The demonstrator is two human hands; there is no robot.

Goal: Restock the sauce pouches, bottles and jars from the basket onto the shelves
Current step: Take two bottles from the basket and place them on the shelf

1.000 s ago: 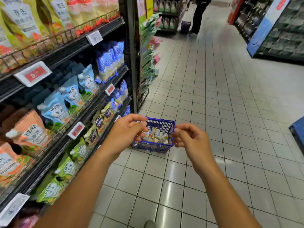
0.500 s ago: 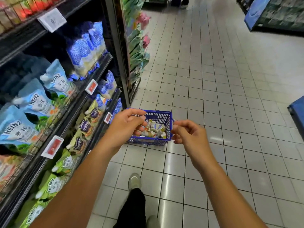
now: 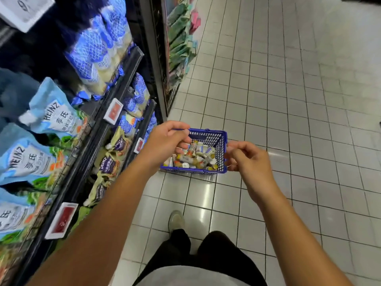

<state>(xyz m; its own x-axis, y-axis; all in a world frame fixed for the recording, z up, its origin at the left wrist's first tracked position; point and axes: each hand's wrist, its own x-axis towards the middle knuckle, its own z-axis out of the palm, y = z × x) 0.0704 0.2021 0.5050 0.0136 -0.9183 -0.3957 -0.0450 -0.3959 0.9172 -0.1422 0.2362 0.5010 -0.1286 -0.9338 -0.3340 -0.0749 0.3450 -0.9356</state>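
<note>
A small blue plastic basket [image 3: 206,172] hangs low over the tiled floor between my hands. It holds several small sauce bottles and jars [image 3: 195,155] lying in a heap. My left hand [image 3: 165,141] pinches the thin blue handle at the basket's left rim. My right hand [image 3: 247,159] has its fingers curled round the right rim. The shelves [image 3: 123,79] stand to my left, right beside the basket.
Light blue Heinz pouches [image 3: 53,112] fill the middle shelf, with blue-netted bottles [image 3: 99,50] further along. Purple and yellow pouches [image 3: 111,162] sit on the lower shelf. Red price tags [image 3: 113,110] line the shelf edges. White floor tiles [image 3: 288,100] stretch to the right; my shoe [image 3: 175,220] is below.
My view has tipped down and I have stepped forward along the shelves. The basket has stayed between both hands and looks lower and closer to the floor.
</note>
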